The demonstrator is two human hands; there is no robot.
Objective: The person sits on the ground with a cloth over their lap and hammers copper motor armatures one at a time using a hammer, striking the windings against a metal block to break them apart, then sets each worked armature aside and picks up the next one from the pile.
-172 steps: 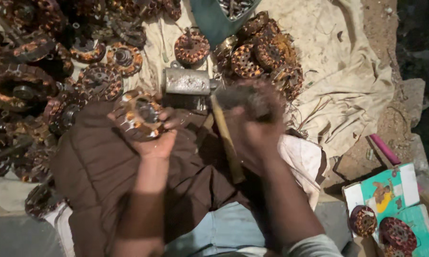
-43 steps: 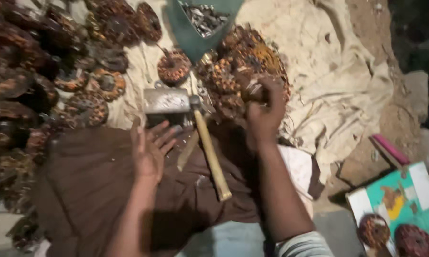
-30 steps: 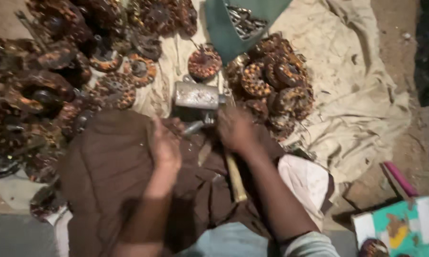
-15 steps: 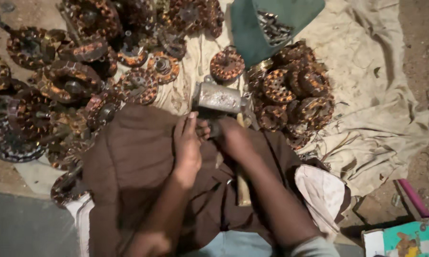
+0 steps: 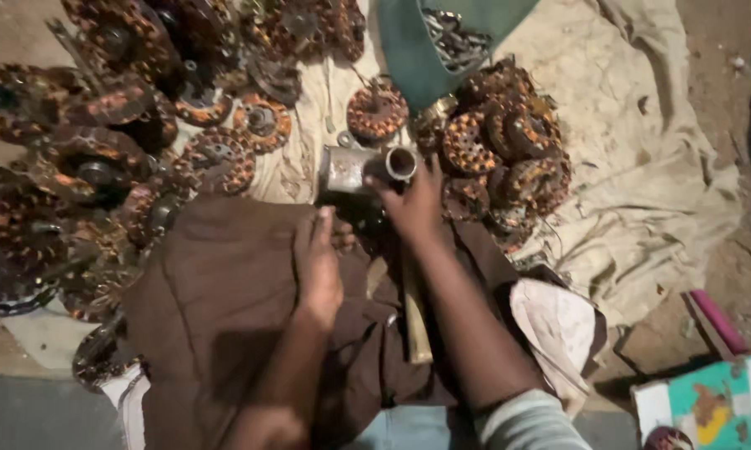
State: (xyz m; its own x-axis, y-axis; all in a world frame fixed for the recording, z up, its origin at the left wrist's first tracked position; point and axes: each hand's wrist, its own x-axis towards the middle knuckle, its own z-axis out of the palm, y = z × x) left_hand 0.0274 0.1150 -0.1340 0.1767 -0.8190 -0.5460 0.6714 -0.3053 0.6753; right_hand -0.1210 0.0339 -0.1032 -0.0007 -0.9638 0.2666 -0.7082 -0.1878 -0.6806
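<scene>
My right hand (image 5: 413,200) reaches forward and grips the open end of a short grey metal cylinder (image 5: 354,167) that lies on the cloth just past my lap. My left hand (image 5: 319,265) rests flat on the brown cloth (image 5: 217,292) over my lap, holding nothing. A hammer with a wooden handle (image 5: 414,321) lies on the lap between my arms, its head hidden under my right hand. Round copper-wound motor cores are heaped to the right (image 5: 504,146) and to the left (image 5: 100,167); one lies alone (image 5: 375,112) behind the cylinder.
A green container (image 5: 417,50) with small metal pieces stands at the top. Beige cloth (image 5: 642,192) covers the ground to the right. A pink bar (image 5: 717,321) and a colourful box (image 5: 708,404) sit at the lower right. A pale rag (image 5: 558,325) lies by my right arm.
My right hand left the right-hand heap of cores and came to the metal cylinder. My left hand settled flat on the lap cloth. The hammer stays laid down.
</scene>
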